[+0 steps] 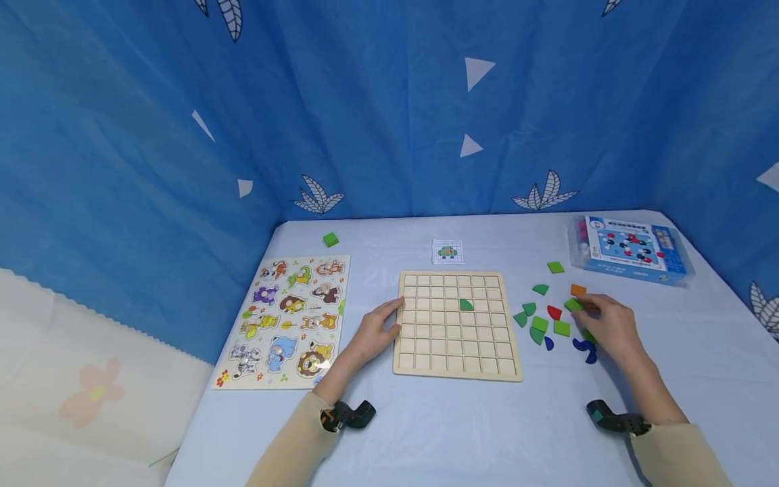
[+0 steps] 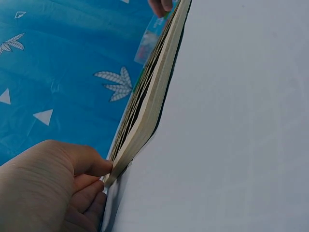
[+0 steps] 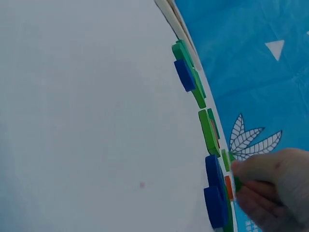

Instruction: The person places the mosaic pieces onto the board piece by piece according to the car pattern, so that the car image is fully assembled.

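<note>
A square wooden grid board (image 1: 458,375) lies on the table, with one green quarter-circle piece (image 1: 466,305) in an upper cell. My left hand (image 1: 372,335) rests at the board's left edge, fingers extended; in the left wrist view the thumb (image 2: 91,162) touches the board's side (image 2: 145,123). To the right of the board, my right hand (image 1: 611,328) pinches a light green square tile (image 1: 573,304) between thumb and fingertips. Around it lie loose pieces: an orange tile (image 1: 578,289), a red piece (image 1: 554,312), blue pieces (image 1: 590,355) and several green ones (image 1: 562,329).
Left of the board lies an animal picture puzzle (image 1: 286,325). A small pattern card (image 1: 447,252) lies behind the board. One green tile (image 1: 331,239) is at the back left. A boxed set (image 1: 633,250) stands at the back right, before a blue curtain (image 1: 377,115).
</note>
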`<state>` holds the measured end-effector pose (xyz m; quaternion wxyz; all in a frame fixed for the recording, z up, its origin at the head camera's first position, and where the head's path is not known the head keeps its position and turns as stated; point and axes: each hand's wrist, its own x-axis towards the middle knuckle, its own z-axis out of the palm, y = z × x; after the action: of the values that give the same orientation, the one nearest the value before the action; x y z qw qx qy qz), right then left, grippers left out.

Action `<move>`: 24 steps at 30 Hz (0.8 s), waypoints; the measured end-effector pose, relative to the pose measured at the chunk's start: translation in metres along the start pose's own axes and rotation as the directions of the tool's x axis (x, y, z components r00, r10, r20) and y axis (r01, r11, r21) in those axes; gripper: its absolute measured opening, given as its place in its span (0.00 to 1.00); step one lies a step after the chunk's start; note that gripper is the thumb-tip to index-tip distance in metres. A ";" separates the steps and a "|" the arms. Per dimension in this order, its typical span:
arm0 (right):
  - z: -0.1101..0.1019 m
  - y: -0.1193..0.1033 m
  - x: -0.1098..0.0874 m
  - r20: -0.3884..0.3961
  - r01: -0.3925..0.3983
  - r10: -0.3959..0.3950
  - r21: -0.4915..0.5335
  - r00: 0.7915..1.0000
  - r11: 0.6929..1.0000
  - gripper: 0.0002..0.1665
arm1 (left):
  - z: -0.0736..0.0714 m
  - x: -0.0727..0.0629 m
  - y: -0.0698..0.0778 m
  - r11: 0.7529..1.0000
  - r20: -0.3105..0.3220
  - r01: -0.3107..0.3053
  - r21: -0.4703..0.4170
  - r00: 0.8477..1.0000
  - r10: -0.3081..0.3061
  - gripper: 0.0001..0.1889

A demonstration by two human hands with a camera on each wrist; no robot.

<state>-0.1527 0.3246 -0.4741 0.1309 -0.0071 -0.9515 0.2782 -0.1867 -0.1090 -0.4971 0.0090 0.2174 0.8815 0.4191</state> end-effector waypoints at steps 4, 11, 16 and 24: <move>0.001 0.002 0.012 -0.013 0.043 -0.042 0.052 0.999 0.998 0.21 | -0.001 0.001 -0.001 1.000 -0.005 -0.006 -0.003 1.000 0.006 0.29; 0.042 0.021 0.044 -0.031 0.182 -0.179 0.144 0.983 0.973 0.23 | -0.001 0.001 -0.002 1.000 -0.010 -0.002 0.002 1.000 0.002 0.29; 0.040 -0.041 0.042 0.047 0.226 -0.246 0.262 0.968 0.938 0.22 | 0.000 0.000 -0.001 1.000 0.006 0.017 0.003 1.000 -0.017 0.30; 0.045 -0.120 0.040 0.174 0.176 -0.260 0.389 0.950 0.904 0.21 | 0.002 0.000 -0.002 1.000 0.010 0.025 0.010 1.000 -0.025 0.29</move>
<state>-0.1950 0.2031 -0.4369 0.0536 0.1557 -0.8855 0.4345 -0.1873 -0.1085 -0.5001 0.0176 0.2084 0.8862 0.4133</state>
